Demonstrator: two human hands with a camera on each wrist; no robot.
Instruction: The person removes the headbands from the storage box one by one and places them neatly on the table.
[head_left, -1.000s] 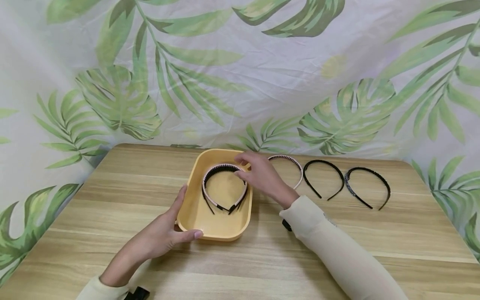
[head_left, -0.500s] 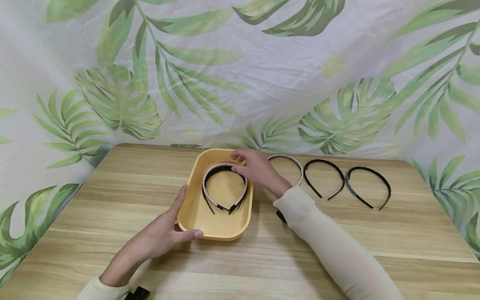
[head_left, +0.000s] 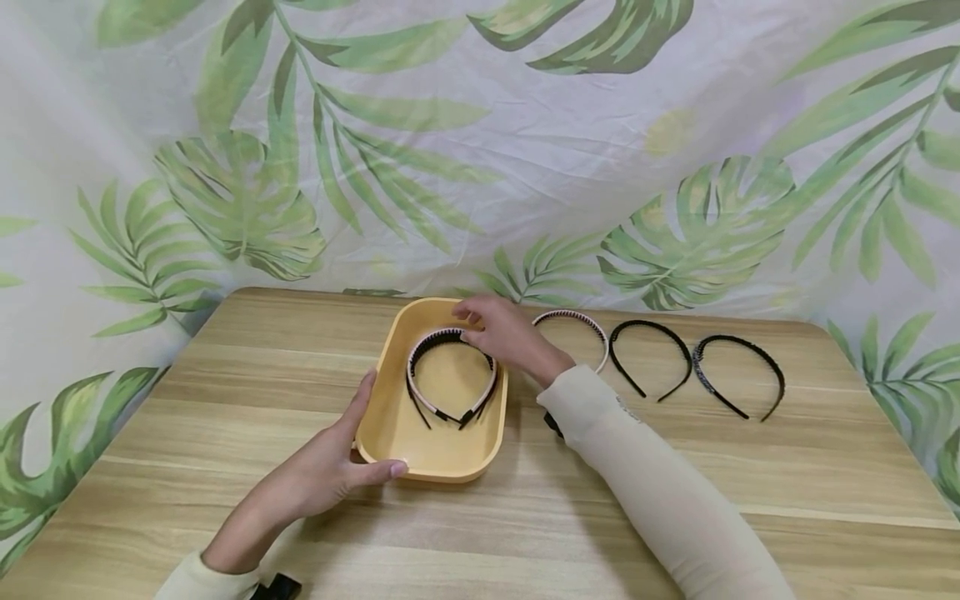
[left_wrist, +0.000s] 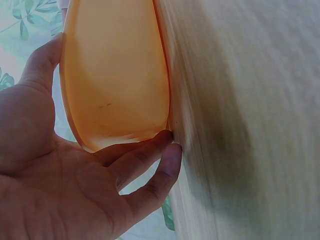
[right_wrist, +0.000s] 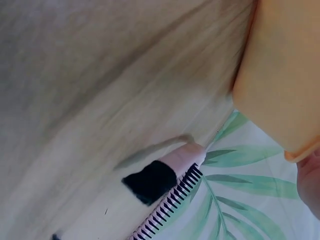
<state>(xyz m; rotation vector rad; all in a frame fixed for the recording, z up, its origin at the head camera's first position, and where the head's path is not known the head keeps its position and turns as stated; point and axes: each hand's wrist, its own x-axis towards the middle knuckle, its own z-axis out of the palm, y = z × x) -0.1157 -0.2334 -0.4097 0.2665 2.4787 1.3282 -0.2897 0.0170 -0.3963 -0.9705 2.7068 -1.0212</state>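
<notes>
Nested headbands are sitting in the yellow bin, unmoved from half a second ago. Only the right hand has slid slightly left over the bin's far end, so the bin's contents haven't changed; can't tell if it's pinching anything. Left hand's spread wide, holding the near-left corner. Three more headbands lie rightward on the table.

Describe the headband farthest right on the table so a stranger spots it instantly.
On the wooden table, find the yellow tray. To its right, past the pale pink headband and the plain black headband, lies the rightmost headband, last in the row. Unlike those two, it is black with a speckled greyish stretch along its left side.
</notes>
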